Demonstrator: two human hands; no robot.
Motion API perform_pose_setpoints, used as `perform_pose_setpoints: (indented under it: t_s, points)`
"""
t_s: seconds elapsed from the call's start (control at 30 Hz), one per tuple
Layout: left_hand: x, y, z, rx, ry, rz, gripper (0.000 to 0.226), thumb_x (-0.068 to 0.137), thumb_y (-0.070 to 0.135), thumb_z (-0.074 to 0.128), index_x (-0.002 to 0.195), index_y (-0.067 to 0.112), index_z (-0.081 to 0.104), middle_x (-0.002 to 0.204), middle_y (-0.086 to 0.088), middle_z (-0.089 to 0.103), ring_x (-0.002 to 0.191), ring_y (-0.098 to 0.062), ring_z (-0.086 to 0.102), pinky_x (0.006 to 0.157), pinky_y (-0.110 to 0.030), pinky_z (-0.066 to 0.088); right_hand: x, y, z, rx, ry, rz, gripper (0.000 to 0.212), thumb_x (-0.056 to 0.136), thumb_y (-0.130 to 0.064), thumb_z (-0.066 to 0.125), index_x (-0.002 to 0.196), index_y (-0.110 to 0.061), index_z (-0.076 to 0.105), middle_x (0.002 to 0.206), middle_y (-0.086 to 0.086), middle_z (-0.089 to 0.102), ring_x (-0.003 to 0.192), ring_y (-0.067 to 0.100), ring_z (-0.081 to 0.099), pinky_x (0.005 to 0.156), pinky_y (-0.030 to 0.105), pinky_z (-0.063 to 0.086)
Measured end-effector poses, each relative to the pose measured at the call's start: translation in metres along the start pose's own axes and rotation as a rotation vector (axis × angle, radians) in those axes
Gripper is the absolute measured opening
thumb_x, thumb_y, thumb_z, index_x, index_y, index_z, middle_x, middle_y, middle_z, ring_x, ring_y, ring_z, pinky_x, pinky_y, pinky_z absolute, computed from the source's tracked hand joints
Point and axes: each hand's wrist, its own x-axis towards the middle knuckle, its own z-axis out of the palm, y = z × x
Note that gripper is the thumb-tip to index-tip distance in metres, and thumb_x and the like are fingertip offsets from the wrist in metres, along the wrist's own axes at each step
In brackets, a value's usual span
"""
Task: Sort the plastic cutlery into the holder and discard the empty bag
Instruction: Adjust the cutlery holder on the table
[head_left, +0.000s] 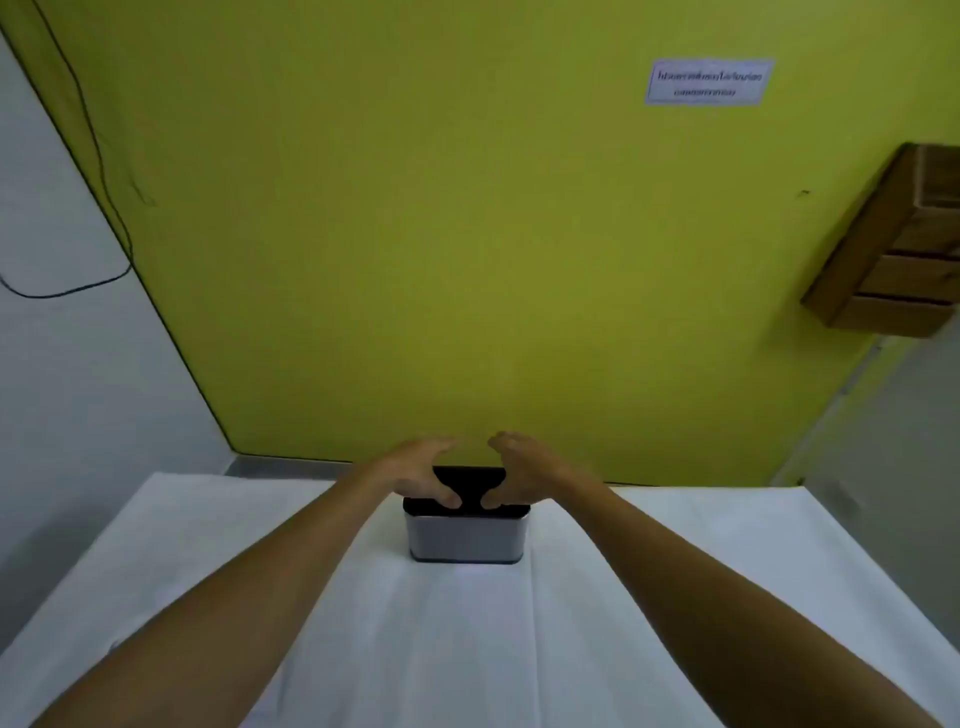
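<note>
A grey rectangular holder (466, 539) with a black rim stands upright on the white table, near its far edge. My left hand (415, 475) lies over the holder's left top corner, thumb on the near rim and fingers over the back. My right hand (522, 475) mirrors it on the right top corner. Both hands grip the rim. The holder's inside is dark and mostly hidden by my hands. No cutlery and no bag show in this view.
A white cloth (675, 571) covers the table. A yellow-green wall (441, 234) rises just behind it, with a paper notice (708, 82) and a wooden box shelf (898, 249) at the right. A black cable (98, 156) hangs at the left.
</note>
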Motion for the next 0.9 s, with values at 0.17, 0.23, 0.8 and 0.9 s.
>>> perform_pose_setpoints:
  t_s: [0.17,0.23,0.8,0.9]
  points:
    - [0.013,-0.026,0.042,-0.063,0.056,-0.061,0.115,0.069,0.033,0.09,0.158,0.014,0.02,0.155,-0.008,0.034,0.139,-0.027,0.037,0.11,-0.036,0.039,0.007,0.002,0.042,-0.016,-0.051,0.038,0.097,0.067,-0.043,0.086,0.143,-0.014,0.033,0.14,0.008,0.042,0.135,0.03,0.037,0.105,0.048,0.043]
    - [0.016,-0.033,0.054,-0.053,0.108,-0.034,0.115,0.072,0.034,0.087,0.158,0.01,0.015,0.159,-0.007,0.024,0.142,-0.028,0.032,0.113,-0.037,0.035,0.008,0.006,0.052,-0.015,-0.005,0.034,0.099,0.068,-0.036,0.085,0.147,-0.016,0.029,0.142,0.009,0.04,0.136,0.031,0.034,0.105,0.047,0.043]
    - [-0.099,-0.027,0.117,-0.137,0.285,0.056,0.096,0.064,0.04,0.086,0.146,0.029,0.037,0.142,0.013,0.031,0.126,-0.015,0.038,0.091,-0.042,0.052,-0.12,-0.021,0.094,0.169,0.195,0.069,0.09,0.065,-0.029,0.079,0.145,-0.03,0.036,0.14,-0.01,0.041,0.134,0.016,0.028,0.072,0.035,0.052]
    - [-0.132,-0.021,0.138,-0.164,0.261,0.038,0.098,0.063,0.045,0.085,0.146,0.033,0.036,0.14,0.019,0.029,0.123,-0.008,0.038,0.088,-0.036,0.053,-0.157,-0.026,0.108,0.211,0.17,0.07,0.09,0.068,-0.032,0.079,0.146,-0.031,0.035,0.141,-0.015,0.038,0.132,0.01,0.027,0.075,0.03,0.05]
